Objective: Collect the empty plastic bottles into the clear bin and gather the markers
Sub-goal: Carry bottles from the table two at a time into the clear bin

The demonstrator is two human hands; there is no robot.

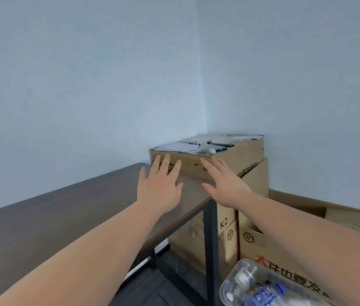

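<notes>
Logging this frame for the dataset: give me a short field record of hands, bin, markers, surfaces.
left hand: open, fingers spread, holds nothing, over the table's far end
right hand: open, fingers straight, holds nothing
clear bin: bottom right, plastic bottles inside
markers: dark, lying on the cardboard box's top among papers
cardboard box: stacked in the corner, past the table
table: dark wood top, black legs

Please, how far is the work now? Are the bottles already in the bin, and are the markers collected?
Looks done: several empty plastic bottles lie in the clear plastic bin at the lower right. In hand: nothing; the left hand and right hand are open, stretched toward the brown cardboard box. Left: the dark markers lie on top of that box among white papers, not yet gathered.
</notes>
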